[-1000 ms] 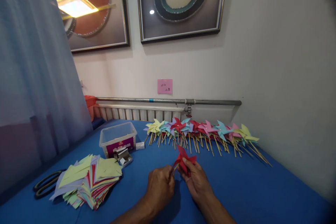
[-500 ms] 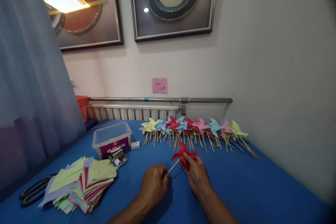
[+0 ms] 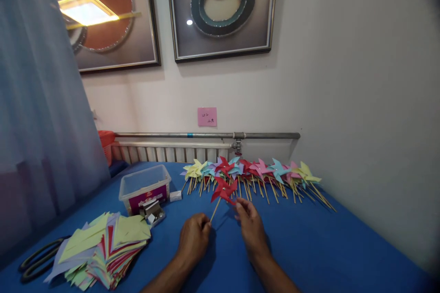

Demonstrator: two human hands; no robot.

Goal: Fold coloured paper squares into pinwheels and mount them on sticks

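A red paper pinwheel point(image 3: 224, 189) on a thin wooden stick is held up over the blue-covered table. My left hand point(image 3: 194, 237) is closed around the lower end of its stick. Beside the pinwheel's lower right blade is my right hand point(image 3: 252, 226), its fingers loosely bent and partly apart, the fingertips at the blade's tip. Whether they touch the blade is hard to tell. Behind both hands lies a long row of finished pinwheels point(image 3: 261, 169) in yellow, blue, purple, red and pink, sticks pointing toward me.
On the left, a pile of coloured paper sheets point(image 3: 113, 247) lies next to black-handled scissors point(image 3: 39, 258). Behind it stand a clear plastic tub point(image 3: 144, 176), an opened small box point(image 3: 153, 213) and a white box point(image 3: 175, 196). A radiator pipe point(image 3: 268, 136) runs along the wall.
My right hand has let go of the red pinwheel's blades and sits lower beside them. The pinwheel now faces me more fully. The view has tilted up slightly.
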